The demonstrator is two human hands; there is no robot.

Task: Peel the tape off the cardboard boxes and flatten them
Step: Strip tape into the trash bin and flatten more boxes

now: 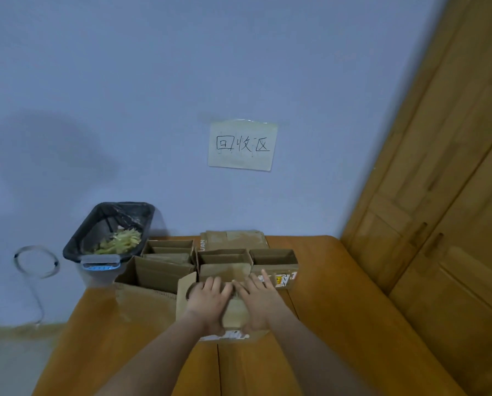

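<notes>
Cardboard box [233, 312] under both hands

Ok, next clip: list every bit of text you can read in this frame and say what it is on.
"回收区": handwritten on the paper sign taped to the wall.
"UAN": printed on the side of the flattened box at the back; the rest is cut off.
Sticker on the right-hand box: print too blurred to read.
Label on the box under the hands: too blurred to read.
Bin's blue tag: unreadable.

I see a lined bin [110, 232] with yellowish scraps left of the table [339, 281], a handwritten paper sign [242, 145] on the wall, wooden door [453, 195] right.
</notes>
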